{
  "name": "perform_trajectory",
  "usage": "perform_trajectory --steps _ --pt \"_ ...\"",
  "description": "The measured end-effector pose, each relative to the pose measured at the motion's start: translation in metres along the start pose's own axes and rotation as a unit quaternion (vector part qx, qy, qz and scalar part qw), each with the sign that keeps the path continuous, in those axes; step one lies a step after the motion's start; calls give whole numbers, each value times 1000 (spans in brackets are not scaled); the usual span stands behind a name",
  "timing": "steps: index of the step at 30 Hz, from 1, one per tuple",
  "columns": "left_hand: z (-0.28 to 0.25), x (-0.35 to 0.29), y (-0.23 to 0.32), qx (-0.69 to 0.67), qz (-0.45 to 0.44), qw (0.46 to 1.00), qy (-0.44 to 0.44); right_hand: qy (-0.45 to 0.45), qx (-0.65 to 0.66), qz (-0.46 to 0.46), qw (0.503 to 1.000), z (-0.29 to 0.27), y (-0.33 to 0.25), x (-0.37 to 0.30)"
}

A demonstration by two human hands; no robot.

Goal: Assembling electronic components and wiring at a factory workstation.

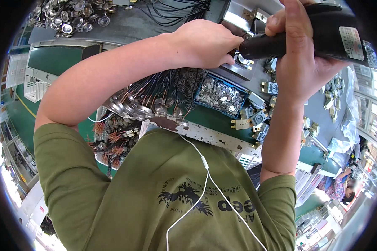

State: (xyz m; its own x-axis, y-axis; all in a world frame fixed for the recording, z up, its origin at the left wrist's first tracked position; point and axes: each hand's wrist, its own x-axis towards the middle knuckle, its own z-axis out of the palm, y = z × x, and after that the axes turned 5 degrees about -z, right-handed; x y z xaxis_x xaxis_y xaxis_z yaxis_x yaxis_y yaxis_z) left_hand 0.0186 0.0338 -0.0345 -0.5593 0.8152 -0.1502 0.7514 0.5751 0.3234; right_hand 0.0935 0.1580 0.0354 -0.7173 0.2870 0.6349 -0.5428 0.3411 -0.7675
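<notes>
My right hand (299, 62) is wrapped round a black hand-held power tool (259, 47) with a thick body and a narrower nose pointing left. The nose comes down at a small round metal part with brass-coloured tabs (242, 60), which sits on a metal fixture (238, 72). My left hand (203, 44) reaches across to that spot, with its fingers closed beside the tool's nose. Whatever the left fingertips pinch is hidden.
A blue tray (220, 98) of small metal pieces stands near the bench edge. Switch-like parts (259, 117) lie right of it, and metal cups with dark leads (138, 106) left. Round metal caps (69, 16) are heaped far left, near black cables (176, 10). Another person (337, 188) is at far right.
</notes>
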Motion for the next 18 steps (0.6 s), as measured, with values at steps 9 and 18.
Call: perform_trajectory --steps 9,18 --pt "1 1 0 -2 21 999 35 -79 19 -67 994 -13 33 9" --pt "21 -8 -18 15 133 973 188 1 232 -19 972 -30 -6 23"
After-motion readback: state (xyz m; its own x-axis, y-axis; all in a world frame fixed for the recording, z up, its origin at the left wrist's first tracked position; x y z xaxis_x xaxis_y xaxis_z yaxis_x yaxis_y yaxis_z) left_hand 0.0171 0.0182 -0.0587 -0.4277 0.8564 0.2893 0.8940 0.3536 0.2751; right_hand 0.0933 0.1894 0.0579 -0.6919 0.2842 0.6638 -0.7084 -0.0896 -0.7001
